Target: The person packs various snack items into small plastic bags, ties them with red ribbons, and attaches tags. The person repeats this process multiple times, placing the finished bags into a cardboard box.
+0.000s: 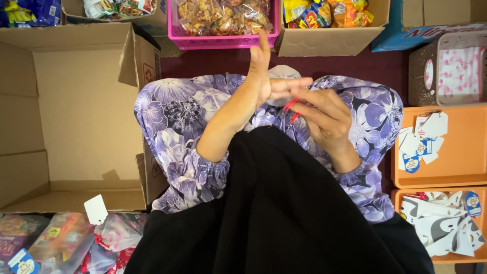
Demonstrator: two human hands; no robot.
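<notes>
both hands up over the lap, meeting in the middle. left hand [266, 81] raised, forefinger straight up toward the pink basket [175, 28], the other fingers stretched sideways to meet the right hand. right hand [324, 116] curled in, fingertips pinched on a thin red tie [291, 109], a short red strip poking out between the two hands. just behind the fingers, a small pale bag [284, 73], mostly hidden (hard to tell which hand bears it, or whether the left fingers actually clamp the tie). underneath it all, purple floral sleeves and black cloth.

around the lap: big open cardboard box [76, 116] on the left, flaps up. pink basket straight ahead, packed with clear bags of brown snacks. beside that, another cardboard box [329, 38] with bright yellow and orange packets. far right, a grey woven basket [423, 76] with pink patterned cloth inside. below that, two orange trays: upper orange tray [456, 172] with loose white paper tags, lower orange tray [472, 256] heaped with white and grey printed labels. bottom left, a pile of filled snack bags [66, 241], one with a white tag sticking up.
</notes>
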